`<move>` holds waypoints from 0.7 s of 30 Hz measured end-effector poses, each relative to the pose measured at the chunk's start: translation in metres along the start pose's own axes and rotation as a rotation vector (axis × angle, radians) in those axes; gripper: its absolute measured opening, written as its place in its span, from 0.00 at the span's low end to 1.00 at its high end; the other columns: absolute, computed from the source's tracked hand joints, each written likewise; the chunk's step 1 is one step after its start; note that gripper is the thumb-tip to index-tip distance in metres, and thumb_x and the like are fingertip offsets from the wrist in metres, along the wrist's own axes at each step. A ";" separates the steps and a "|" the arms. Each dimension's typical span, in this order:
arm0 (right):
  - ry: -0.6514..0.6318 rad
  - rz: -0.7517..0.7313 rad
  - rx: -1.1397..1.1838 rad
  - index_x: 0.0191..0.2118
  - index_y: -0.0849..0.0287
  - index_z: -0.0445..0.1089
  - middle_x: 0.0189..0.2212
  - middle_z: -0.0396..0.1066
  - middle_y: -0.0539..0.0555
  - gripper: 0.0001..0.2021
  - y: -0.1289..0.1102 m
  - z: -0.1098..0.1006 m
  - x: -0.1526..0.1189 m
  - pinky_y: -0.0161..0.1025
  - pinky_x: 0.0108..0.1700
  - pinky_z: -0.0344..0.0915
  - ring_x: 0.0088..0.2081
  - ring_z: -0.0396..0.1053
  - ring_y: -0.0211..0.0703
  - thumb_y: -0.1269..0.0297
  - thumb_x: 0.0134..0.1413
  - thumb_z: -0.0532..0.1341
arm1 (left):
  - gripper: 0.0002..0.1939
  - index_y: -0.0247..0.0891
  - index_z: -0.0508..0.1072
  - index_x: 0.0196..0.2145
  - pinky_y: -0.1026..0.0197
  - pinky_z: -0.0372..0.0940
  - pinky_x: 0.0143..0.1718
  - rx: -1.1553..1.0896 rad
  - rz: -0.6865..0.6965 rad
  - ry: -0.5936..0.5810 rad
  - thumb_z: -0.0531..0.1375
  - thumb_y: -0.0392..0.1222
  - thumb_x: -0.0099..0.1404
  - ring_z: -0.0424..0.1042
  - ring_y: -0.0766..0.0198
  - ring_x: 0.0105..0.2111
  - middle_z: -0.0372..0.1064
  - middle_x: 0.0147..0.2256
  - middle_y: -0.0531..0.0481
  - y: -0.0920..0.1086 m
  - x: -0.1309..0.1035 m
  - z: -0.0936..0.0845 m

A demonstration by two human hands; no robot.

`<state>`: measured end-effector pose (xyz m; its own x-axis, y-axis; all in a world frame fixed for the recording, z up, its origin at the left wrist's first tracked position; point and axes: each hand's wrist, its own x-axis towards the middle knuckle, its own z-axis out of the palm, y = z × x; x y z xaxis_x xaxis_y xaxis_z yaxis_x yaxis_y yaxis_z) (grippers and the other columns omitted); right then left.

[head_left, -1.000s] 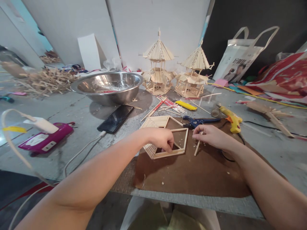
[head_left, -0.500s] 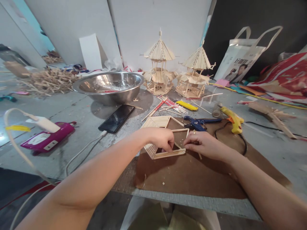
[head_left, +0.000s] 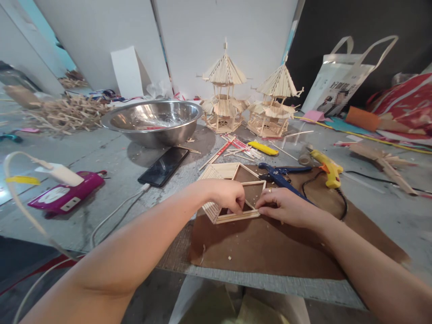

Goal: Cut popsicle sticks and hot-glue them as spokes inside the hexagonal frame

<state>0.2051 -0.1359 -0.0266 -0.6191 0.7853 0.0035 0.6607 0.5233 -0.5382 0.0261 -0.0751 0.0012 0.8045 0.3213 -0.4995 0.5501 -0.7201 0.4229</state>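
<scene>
A flat frame of thin wooden sticks point(head_left: 222, 171) lies on a brown mat point(head_left: 236, 252), its left part covered with rows of sticks and its right part open in the middle. My left hand point(head_left: 231, 195) is closed, its curled fingers pressed down on the frame's front bar; the fingertips are partly hidden. At the frame's front right corner, my right hand point(head_left: 286, 206) pinches the end of the front sticks between thumb and fingers. Just behind that hand lies a blue hand cutter point(head_left: 280, 175).
Behind stand two stick pavilions point(head_left: 224, 103), a steel bowl point(head_left: 151, 123) and a yellow-handled knife point(head_left: 263, 148) among loose sticks. A yellow glue gun point(head_left: 329, 168) with a black cord lies right. Left are a phone point(head_left: 164, 166) on a cable and a purple power strip point(head_left: 67, 193).
My right hand has shifted slightly left, onto the frame's corner; the stick end below it no longer shows. More of the blue cutter's handle shows. An orange paper at right has lifted.
</scene>
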 end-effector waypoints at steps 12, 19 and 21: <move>-0.010 0.053 -0.073 0.30 0.58 0.70 0.28 0.70 0.50 0.09 -0.002 0.001 0.001 0.31 0.32 0.57 0.30 0.64 0.35 0.65 0.48 0.53 | 0.09 0.34 0.72 0.27 0.71 0.53 0.18 -0.023 -0.003 0.003 0.56 0.41 0.49 0.61 0.72 0.18 0.67 0.21 0.53 0.000 0.000 0.000; -0.004 0.062 -0.120 0.30 0.58 0.70 0.28 0.70 0.51 0.09 -0.005 0.001 -0.001 0.32 0.32 0.57 0.30 0.64 0.36 0.65 0.48 0.52 | 0.08 0.34 0.72 0.26 0.70 0.53 0.18 -0.006 0.022 0.010 0.56 0.40 0.49 0.60 0.72 0.18 0.66 0.20 0.54 0.000 0.001 0.000; -0.002 0.057 -0.117 0.30 0.58 0.70 0.28 0.70 0.51 0.09 -0.006 0.000 -0.001 0.32 0.32 0.57 0.30 0.65 0.36 0.65 0.48 0.52 | 0.08 0.35 0.72 0.27 0.70 0.53 0.18 -0.006 0.026 0.013 0.56 0.40 0.49 0.60 0.71 0.18 0.66 0.20 0.53 -0.001 0.001 0.001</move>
<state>0.2019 -0.1397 -0.0234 -0.5804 0.8139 -0.0261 0.7395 0.5133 -0.4354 0.0264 -0.0746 -0.0001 0.8215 0.3099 -0.4786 0.5300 -0.7247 0.4404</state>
